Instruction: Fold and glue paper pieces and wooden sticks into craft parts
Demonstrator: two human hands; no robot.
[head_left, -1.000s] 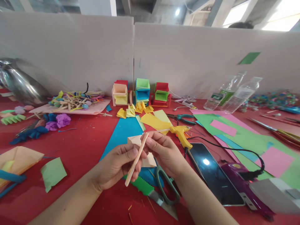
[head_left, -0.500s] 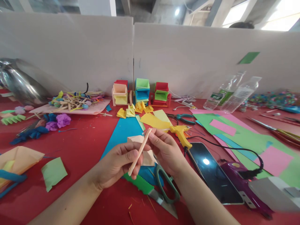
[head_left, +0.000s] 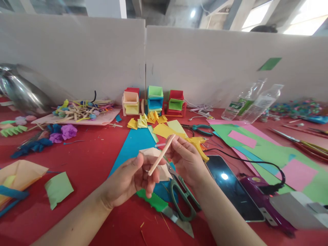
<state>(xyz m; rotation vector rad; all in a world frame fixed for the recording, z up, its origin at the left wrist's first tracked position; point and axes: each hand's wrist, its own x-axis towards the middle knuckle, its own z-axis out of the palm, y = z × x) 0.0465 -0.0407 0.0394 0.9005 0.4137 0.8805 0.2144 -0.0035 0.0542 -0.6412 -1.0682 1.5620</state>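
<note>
Seen from the head camera, a slim, straight, peach-coloured strip (head_left: pixel 161 156) slants upward, its upper end pinched between the thumb and fingers of the right hand (head_left: pixel 186 157) and its lower end in front of the loosely spread fingers of the left hand (head_left: pixel 128 177), whose thumb stands clear. Beneath, a red desk (head_left: pixel 84 150) carries a yellow glue gun (head_left: pixel 198 147) and a smartphone (head_left: pixel 233 188), with a pale partition (head_left: pixel 77 58) behind and concrete beams and bright windows beyond.
</note>
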